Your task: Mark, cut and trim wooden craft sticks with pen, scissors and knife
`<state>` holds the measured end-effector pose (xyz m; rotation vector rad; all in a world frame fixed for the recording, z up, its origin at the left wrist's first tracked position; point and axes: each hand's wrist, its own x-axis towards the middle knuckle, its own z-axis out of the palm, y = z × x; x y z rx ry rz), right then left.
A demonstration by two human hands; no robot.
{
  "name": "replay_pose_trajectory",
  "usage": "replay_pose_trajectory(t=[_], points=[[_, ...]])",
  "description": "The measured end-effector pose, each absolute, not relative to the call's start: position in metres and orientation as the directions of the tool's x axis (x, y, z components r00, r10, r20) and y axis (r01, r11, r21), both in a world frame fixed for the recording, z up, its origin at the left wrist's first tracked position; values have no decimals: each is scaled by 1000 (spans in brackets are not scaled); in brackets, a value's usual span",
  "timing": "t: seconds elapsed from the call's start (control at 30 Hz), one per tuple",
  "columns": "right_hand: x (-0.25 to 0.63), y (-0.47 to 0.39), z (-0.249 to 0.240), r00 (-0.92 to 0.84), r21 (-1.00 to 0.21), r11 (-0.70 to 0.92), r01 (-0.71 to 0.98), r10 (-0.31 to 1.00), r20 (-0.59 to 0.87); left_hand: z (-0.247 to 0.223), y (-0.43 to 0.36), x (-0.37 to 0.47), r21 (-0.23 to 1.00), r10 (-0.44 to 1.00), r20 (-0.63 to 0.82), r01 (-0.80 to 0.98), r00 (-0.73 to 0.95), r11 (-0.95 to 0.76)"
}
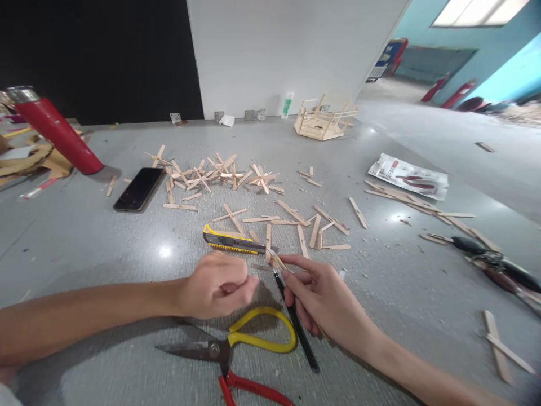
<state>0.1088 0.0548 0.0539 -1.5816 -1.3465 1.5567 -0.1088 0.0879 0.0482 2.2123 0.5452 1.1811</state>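
Note:
My right hand [315, 290] pinches a thin wooden stick [277, 260] between thumb and fingers. Just left of it, my left hand [226, 285] is curled closed; whatever it may hold is hidden. A black pen-like tool [298, 327] lies below my right hand, its tip near the fingers. Scissors [214, 351] with one yellow and one red handle lie below both hands, blades toward the left. Above my left hand is a yellow and black utility knife [234, 241]. Wooden craft sticks [291, 212] lie scattered beyond the hands.
A phone [140, 189] and a red bottle [59, 132] are at the left. Toward the back are a pile of sticks [203, 175], a glue tube [287, 105] and a stick structure [323, 125]. On the right lie a white packet [409, 176] and pliers [492, 259].

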Motion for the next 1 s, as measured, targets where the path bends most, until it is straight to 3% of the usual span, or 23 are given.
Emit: replay_pose_trajectory(t=[0.1,0.17,0.27,0.37,0.73,1.0], points=[[108,55,55,-161,-892,-362,271,896,-413,63,85,-107,924,820,286,86,495,-374],[108,55,55,-157,-891,-365,272,896,-415,74,82,-105,993,823,116,-57,557,-101],[108,55,53,-164,-893,-359,273,897,-411,87,75,-103,917,723,0,-288,691,275],[109,55,52,-160,-893,-356,275,899,-408,96,66,-103,811,650,-56,-346,758,472],[108,55,53,-177,-898,-337,283,902,-394,107,54,-105,756,599,-118,-320,792,572],[108,55,53,-195,-907,-324,271,904,-381,100,52,-106,867,683,-83,-285,726,409]])
